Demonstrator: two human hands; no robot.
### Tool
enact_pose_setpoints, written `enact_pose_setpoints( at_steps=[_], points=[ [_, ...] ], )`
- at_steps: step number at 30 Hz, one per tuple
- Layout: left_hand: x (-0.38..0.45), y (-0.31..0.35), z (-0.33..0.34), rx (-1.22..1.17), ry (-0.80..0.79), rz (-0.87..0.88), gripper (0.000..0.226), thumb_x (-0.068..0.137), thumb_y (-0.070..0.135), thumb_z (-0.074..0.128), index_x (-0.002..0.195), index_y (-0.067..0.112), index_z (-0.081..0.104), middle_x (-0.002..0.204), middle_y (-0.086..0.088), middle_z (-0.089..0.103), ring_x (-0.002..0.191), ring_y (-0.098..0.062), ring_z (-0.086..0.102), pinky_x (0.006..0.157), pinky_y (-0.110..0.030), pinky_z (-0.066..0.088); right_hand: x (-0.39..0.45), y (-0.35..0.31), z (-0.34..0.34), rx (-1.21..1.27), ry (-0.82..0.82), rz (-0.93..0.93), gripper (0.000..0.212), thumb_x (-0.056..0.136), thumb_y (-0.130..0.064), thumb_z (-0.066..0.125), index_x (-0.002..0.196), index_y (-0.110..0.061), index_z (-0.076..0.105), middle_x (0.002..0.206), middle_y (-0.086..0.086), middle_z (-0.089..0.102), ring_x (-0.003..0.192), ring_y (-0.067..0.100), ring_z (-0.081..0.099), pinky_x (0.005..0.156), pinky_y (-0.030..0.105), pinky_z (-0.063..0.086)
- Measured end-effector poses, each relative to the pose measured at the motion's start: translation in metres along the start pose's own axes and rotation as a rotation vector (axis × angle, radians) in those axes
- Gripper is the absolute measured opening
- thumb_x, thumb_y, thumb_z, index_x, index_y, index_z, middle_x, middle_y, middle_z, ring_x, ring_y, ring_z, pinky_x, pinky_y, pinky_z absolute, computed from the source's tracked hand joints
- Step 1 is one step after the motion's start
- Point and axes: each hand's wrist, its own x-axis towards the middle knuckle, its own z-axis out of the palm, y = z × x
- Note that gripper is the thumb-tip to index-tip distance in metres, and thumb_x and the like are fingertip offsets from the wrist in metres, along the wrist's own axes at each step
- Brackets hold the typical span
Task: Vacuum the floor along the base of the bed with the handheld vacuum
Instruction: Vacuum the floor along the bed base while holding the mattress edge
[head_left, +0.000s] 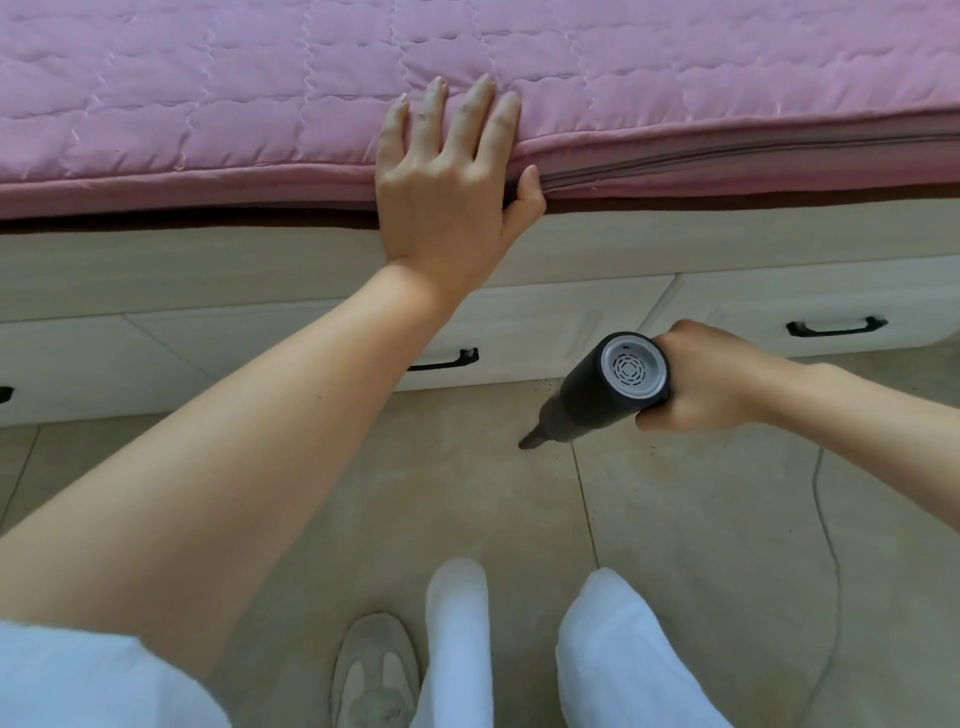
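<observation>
Below, beige tiled floor (701, 519), pink bed (260, 119)

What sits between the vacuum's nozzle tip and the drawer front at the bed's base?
Only bare floor tile, in the head view. The nozzle tip of the handheld vacuum stops short of the drawer front.

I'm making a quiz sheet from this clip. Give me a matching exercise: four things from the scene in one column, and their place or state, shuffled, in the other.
Column one:
1. left hand
2. right hand
3. nozzle
4. drawer handle

Column two:
A. grips the handheld vacuum
B. black, on the bed base
C. rests flat on the pink mattress
D. points down at the tiled floor

Pairs: 1-C, 2-A, 3-D, 4-B
</observation>
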Motion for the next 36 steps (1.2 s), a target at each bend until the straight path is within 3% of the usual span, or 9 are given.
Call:
enact_pose_setpoints(
  at_steps=[12,15,19,22,31,36],
  points=[
    [0.002,0.019,0.008,-0.047,-0.038,0.081,0.049,0.089,0.042,0.045,0.128,0.019,0.064,0.134,-0.004,0.060,0.125,-0.035,0.054,0.104,-0.050,0.043,0.012,0.003,-0.014,-0.010,-0.116,-0.104,0.021,0.053,-0.035,0.060,0.061,-0.021,0.046,0.054,0.002,0.054,0.048,0.009,0.046,0.041,0.023,0.032],
    [0.003,0.020,0.006,-0.053,-0.088,0.047,0.051,0.089,0.045,0.043,0.131,0.021,0.061,0.137,-0.003,0.058,0.128,-0.034,0.051,0.107,-0.050,0.039,0.007,0.005,-0.010,0.012,-0.112,-0.126,0.022,0.049,-0.038,0.056,0.061,-0.022,0.046,0.053,-0.001,0.053,0.049,0.010,0.049,0.043,0.030,0.038],
    [0.011,0.037,0.000,-0.025,-0.301,-0.013,0.063,0.091,0.058,0.025,0.145,0.032,0.043,0.151,0.002,0.041,0.141,-0.034,0.032,0.116,-0.051,0.021,-0.008,0.009,0.000,0.020,-0.057,-0.188,0.024,0.048,-0.042,0.054,0.066,-0.029,0.046,0.050,-0.005,0.049,0.048,0.009,0.050,0.045,0.032,0.044],
    [0.016,0.049,0.000,-0.006,-0.404,-0.030,0.065,0.090,0.064,0.021,0.148,0.038,0.032,0.157,0.006,0.030,0.145,-0.036,0.022,0.116,-0.057,0.012,-0.022,0.011,0.008,0.042,-0.039,-0.223,0.031,0.048,-0.044,0.051,0.068,-0.021,0.047,0.052,-0.003,0.051,0.050,0.013,0.052,0.046,0.034,0.047],
    [0.017,0.050,-0.003,0.015,-0.481,-0.019,0.063,0.091,0.065,0.032,0.149,0.039,0.027,0.157,0.003,0.028,0.145,-0.037,0.018,0.115,-0.064,0.012,-0.059,0.023,0.019,0.138,-0.064,-0.233,0.024,0.048,-0.041,0.053,0.066,-0.027,0.045,0.057,-0.008,0.055,0.055,0.014,0.055,0.048,0.037,0.048],
    [0.017,0.051,-0.004,0.023,-0.461,-0.027,0.063,0.090,0.064,0.032,0.147,0.036,0.033,0.153,0.002,0.035,0.144,-0.036,0.021,0.115,-0.062,0.013,-0.063,0.037,0.018,0.111,-0.027,-0.218,0.027,0.050,-0.037,0.056,0.070,-0.019,0.050,0.057,-0.005,0.057,0.055,0.017,0.055,0.047,0.034,0.046]
  ],
)
